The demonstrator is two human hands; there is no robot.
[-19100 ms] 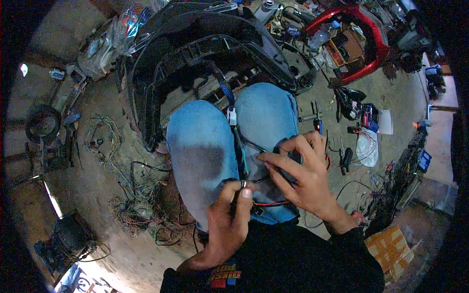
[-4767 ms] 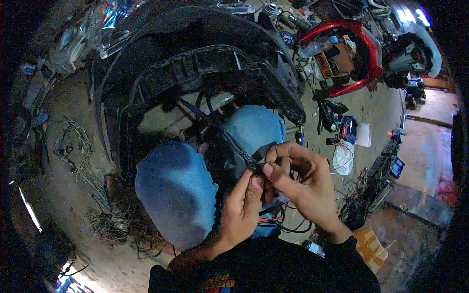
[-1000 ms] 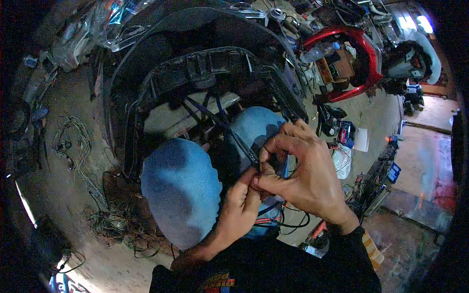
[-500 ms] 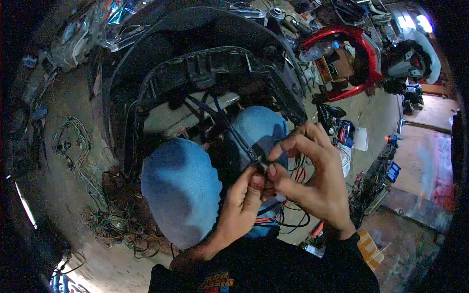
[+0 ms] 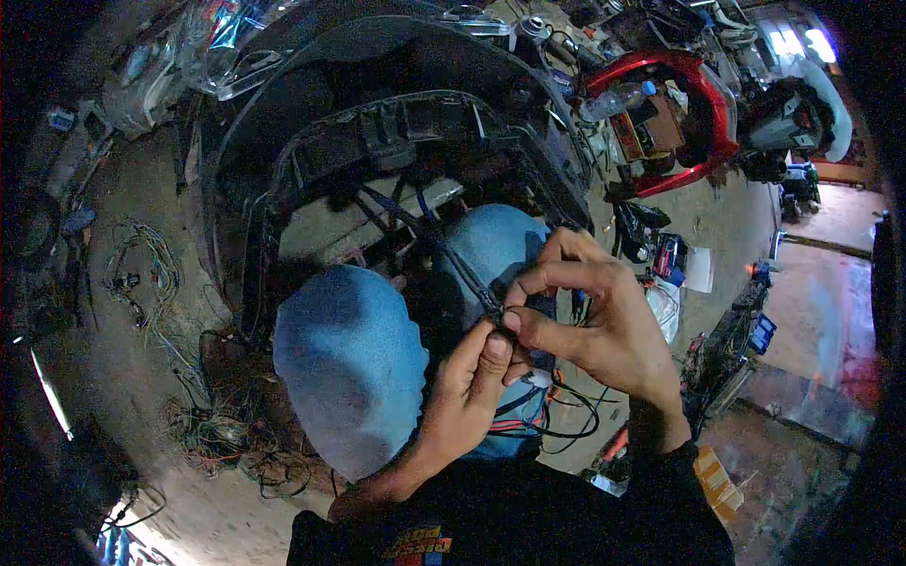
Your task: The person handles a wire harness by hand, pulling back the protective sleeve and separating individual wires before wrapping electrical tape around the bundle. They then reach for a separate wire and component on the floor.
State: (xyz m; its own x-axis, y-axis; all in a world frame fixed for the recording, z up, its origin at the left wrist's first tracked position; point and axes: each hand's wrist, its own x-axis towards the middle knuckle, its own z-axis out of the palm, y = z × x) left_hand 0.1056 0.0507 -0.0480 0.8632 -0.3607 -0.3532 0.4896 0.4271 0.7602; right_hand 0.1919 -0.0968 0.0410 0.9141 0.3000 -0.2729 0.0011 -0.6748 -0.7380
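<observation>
A dark wire bundle (image 5: 455,259) runs from the black plastic frame down between two blue-clad knees. My left hand (image 5: 472,382) is closed round the bundle's lower part, thumb on top. Just to its right, my right hand (image 5: 604,325) pinches the bundle with thumb and index finger, the other fingers curled above. Loose black and red wires (image 5: 566,410) come out below the hands and hang over the right knee. The spot between the fingertips is too small to make out in detail.
A large black plastic frame (image 5: 396,123) arches beyond the knees. Tangled wires (image 5: 212,424) lie on the floor at left. A red plastic part (image 5: 722,104) stands at upper right, with a bottle (image 5: 618,100) and cardboard by it. A yellowish box (image 5: 717,483) is at lower right.
My right hand's thumb and index finger have come closer together on the bundle. My left hand keeps nearly the same place. The loose wires below have shifted slightly.
</observation>
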